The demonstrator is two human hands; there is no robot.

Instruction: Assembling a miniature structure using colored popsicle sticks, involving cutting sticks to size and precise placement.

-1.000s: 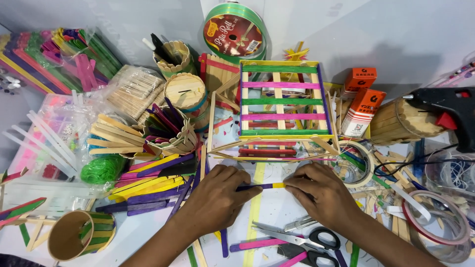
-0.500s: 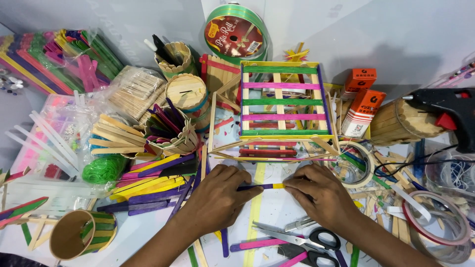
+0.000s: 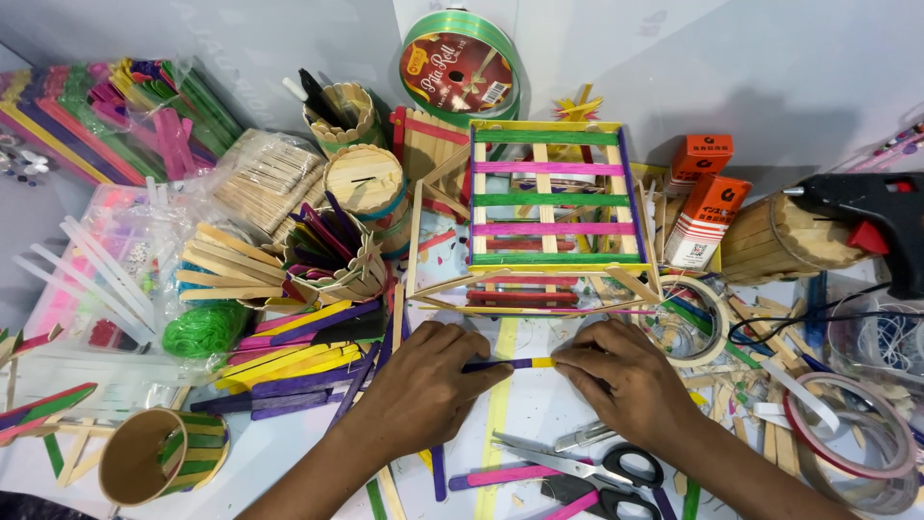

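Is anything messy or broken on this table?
Nothing looks broken. It is messy: loose craft sticks lie scattered in a pile left of the left hand, and scissors lie open below the right hand.

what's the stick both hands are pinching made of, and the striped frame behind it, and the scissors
Stick, pinched by the left hand and right hand: looks like flat craft wood, painted matte purple and yellow. Frame: the same kind of sticks, some bare pale wood, some coloured. Scissors: shiny metal blades, handles likely black plastic.
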